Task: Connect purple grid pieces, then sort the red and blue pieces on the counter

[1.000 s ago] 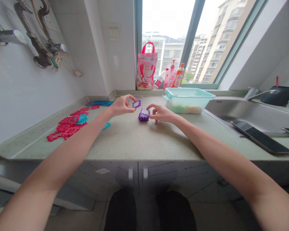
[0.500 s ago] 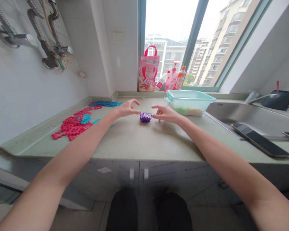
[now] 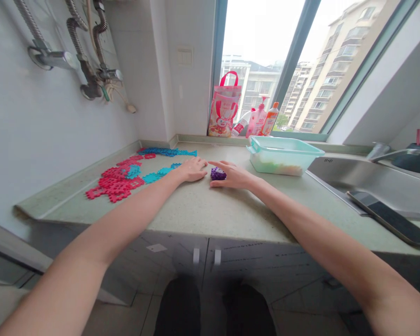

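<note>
A small purple block cube [image 3: 217,174] built of interlocking tiles sits on the green countertop [image 3: 210,205]. My right hand [image 3: 231,175] curls around its right side, thumb and fingers touching it. Just left of the cube, my left hand [image 3: 192,169] lies flat on the counter with its fingers stretched out and nothing in it. Red tiles [image 3: 114,182] and blue tiles [image 3: 161,175] lie scattered further left on the counter.
A clear tub with a teal rim [image 3: 283,155] stands right of my hands. Beyond it is a steel sink [image 3: 371,179] with a dark phone [image 3: 388,216] on its edge. A pink bag [image 3: 225,112] and bottles [image 3: 262,120] stand on the window sill.
My left hand held a purple frame tile a second ago; the tile went onto the cube. Both hands then dropped to the counter, the right closing round the cube.
</note>
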Demonstrator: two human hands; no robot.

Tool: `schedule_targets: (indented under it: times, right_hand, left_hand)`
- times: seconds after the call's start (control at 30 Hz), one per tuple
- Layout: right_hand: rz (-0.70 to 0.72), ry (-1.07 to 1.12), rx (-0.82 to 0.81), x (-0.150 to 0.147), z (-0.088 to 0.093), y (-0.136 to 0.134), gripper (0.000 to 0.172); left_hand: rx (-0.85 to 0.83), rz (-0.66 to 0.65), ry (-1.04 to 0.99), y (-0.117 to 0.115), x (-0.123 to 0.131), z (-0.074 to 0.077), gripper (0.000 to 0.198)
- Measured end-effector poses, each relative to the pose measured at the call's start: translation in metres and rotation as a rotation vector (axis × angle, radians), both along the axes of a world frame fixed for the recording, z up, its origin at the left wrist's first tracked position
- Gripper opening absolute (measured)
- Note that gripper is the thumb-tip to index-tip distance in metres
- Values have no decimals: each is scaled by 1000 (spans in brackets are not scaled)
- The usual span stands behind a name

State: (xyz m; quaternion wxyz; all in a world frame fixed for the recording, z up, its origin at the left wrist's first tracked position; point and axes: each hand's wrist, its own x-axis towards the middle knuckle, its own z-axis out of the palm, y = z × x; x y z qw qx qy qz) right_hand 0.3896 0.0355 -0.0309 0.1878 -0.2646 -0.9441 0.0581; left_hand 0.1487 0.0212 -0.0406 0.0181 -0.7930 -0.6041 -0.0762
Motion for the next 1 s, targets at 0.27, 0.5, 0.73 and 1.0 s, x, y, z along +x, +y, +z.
schedule_targets:
  times: [0.27, 0.5, 0.73, 1.0]
  right_hand:
    - [-72, -125, 157, -7, -7, -1, 68]
    - [-310, 208, 535, 65, 45, 39, 65]
    - [-857, 348, 510, 158, 60, 76, 69]
    - [-922, 409, 347, 150, 69, 50, 96]
  left_hand:
    - [6, -23, 37, 0, -3, -2, 53]
    - [15, -43, 57, 6, -7, -6, 54]
    - [20, -65, 70, 11, -10, -9, 56]
    - [13, -57, 34, 10, -10, -10, 57]
